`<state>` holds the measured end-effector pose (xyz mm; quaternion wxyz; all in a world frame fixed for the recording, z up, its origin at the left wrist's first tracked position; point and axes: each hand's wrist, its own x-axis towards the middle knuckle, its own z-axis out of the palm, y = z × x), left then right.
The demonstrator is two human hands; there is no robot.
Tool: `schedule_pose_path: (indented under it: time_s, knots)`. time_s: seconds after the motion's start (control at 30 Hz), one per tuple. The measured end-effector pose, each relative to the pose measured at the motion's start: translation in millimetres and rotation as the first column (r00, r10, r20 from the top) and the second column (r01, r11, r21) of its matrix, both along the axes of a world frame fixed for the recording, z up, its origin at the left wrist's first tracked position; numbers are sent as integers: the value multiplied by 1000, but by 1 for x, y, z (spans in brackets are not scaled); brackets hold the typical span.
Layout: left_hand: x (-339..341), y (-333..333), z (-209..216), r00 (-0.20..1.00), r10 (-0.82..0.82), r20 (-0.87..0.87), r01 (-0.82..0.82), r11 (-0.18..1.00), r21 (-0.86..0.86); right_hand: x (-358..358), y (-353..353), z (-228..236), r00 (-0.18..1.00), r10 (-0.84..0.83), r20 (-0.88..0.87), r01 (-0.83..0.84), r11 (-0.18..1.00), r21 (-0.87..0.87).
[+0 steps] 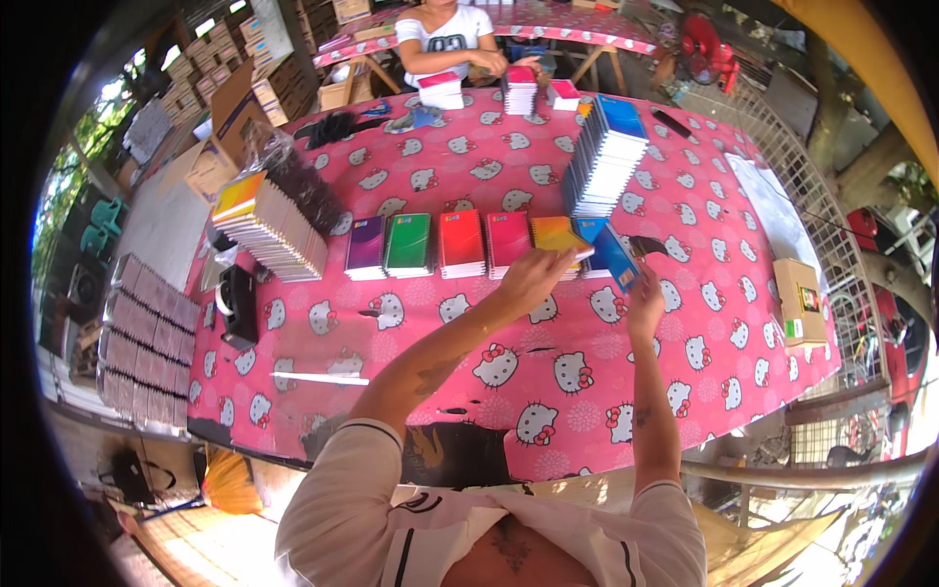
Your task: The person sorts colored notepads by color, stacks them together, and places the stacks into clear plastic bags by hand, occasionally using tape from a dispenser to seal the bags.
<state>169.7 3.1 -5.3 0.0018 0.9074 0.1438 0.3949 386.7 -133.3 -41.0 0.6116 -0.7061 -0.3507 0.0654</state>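
Note:
A row of small spiral notebooks in stacks crosses the middle of the table: purple, green, red, pink, yellow and blue. At the yellow stack, my left hand is closed with its fingertips on a yellow notebook whose edge is lifted toward the blue stack. My right hand grips a blue notebook by its near right edge, tilted beside the blue stack. The fingertips of both hands are partly hidden.
A tall blue notebook pile rises behind the row's right end; a yellow-topped pile leans at left. A black holder and a cardboard box flank the pink tablecloth. Across the table, a person handles pink notebooks.

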Motion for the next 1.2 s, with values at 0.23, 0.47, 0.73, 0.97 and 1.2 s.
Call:
schedule_pose_path:
  time_s: [0.23,0.47,0.73,0.97,1.2]
  knots:
    - [-119,-68,67,971,229,-62,-231,849,-475,-103,-60,-39,716,667,-205,-645,745,172]
    - [-134,-98,-37,915,149,-375,-402,429,-809,-134,3,-12,526,848,-59,-662,366,-654]
    - [-135,65,-51,921,363,-140,-363,931,29,-119,117,-16,525,375,764,-394,903,-173]
    - [-182,-72,56,911,365,-193,-395,907,-146,-203,-101,-3,370,720,587,-560,677,-478]
    - [-134,-128,-6,895,164,-415,-377,774,-508,-191,37,16,788,525,322,-521,847,-106]
